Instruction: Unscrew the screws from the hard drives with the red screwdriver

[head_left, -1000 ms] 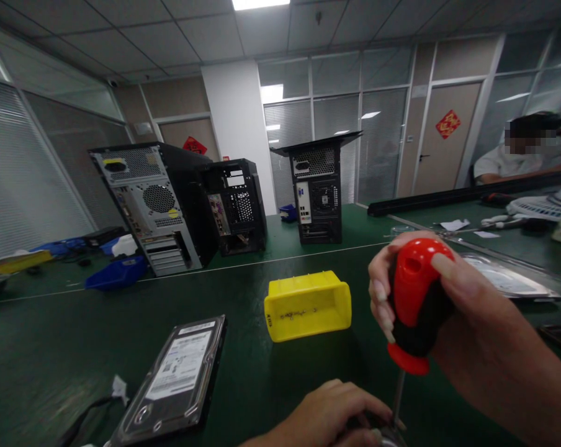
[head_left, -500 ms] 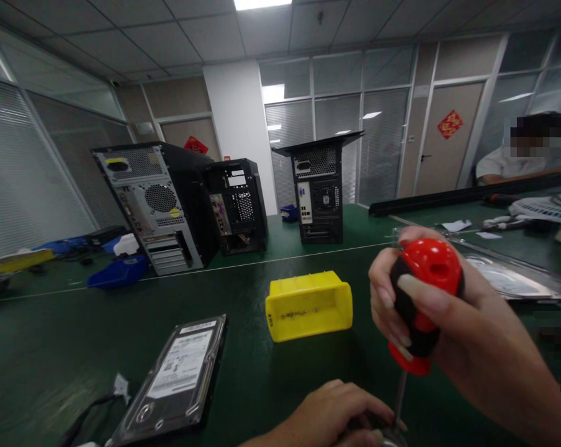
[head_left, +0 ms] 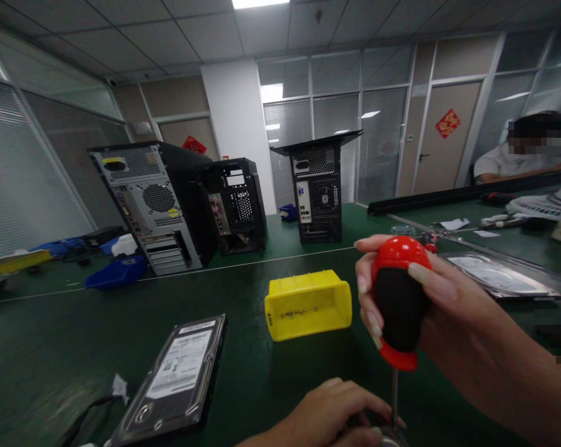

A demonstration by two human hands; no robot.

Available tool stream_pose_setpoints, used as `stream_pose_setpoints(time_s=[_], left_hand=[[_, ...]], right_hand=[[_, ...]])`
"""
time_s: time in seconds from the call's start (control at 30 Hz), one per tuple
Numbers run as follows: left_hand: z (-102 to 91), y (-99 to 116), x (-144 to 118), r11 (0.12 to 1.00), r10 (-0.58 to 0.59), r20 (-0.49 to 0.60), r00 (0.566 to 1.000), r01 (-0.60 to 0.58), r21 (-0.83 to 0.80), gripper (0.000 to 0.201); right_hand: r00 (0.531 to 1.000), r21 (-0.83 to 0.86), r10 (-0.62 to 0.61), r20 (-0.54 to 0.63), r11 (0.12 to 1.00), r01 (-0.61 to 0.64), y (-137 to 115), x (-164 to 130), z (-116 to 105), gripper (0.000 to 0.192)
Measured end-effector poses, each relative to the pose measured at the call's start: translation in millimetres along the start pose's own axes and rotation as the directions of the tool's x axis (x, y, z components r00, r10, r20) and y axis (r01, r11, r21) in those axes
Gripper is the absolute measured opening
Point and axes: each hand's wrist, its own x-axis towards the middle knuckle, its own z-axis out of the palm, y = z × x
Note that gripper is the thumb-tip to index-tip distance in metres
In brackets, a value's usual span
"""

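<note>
My right hand (head_left: 452,310) grips the red and black handle of a screwdriver (head_left: 398,298), held upright with its thin shaft pointing down. The tip meets a small dark part at the bottom edge of the frame, mostly hidden under my left hand (head_left: 329,415), which presses down on it. A hard drive (head_left: 175,379) lies label up on the green table (head_left: 61,347) to the left of my left hand. A yellow plastic bin (head_left: 307,304) stands just beyond both hands.
Three computer towers stand at the back: a grey-backed tower (head_left: 152,205), an open black case (head_left: 236,205) and a black tower (head_left: 318,186). A blue bin (head_left: 115,272) sits far left. Another hard drive (head_left: 499,276) lies to the right. A person (head_left: 517,155) sits at the far right.
My right hand has twisted the screwdriver handle and shifted it slightly left, the black side now facing me. My left hand stays put.
</note>
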Motion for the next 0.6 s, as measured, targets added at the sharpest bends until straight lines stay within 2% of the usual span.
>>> stream_pose_setpoints(time_s=[0.1,0.27,0.4,0.6], left_hand=[[0.7,-2.0,-0.5,1.0,0.017,0.004,1.0,-0.017,-0.012,0.056],[2.0,-2.4,-2.0,0.999,-0.025,0.018,1.0,0.024,0.046,0.041],[1.1,-0.3,-2.8,0.999,0.001,0.001,1.0,-0.001,0.053,0.046],[-0.1,0.9,-0.9,0.999,0.016,-0.012,1.0,-0.015,0.028,0.042]], right_hand=[[0.999,0.113,0.038,0.027,0.993,-0.04,2.5,-0.9,-2.0,0.028],[0.998,-0.007,0.052,-0.028,0.999,-0.052,3.9,-0.6,-3.8,0.034],[0.998,-0.034,0.059,-0.032,0.998,-0.06,3.1,0.2,-2.2,0.032],[0.984,0.011,0.05,-0.169,0.999,-0.049,-1.6,1.0,2.8,0.036]])
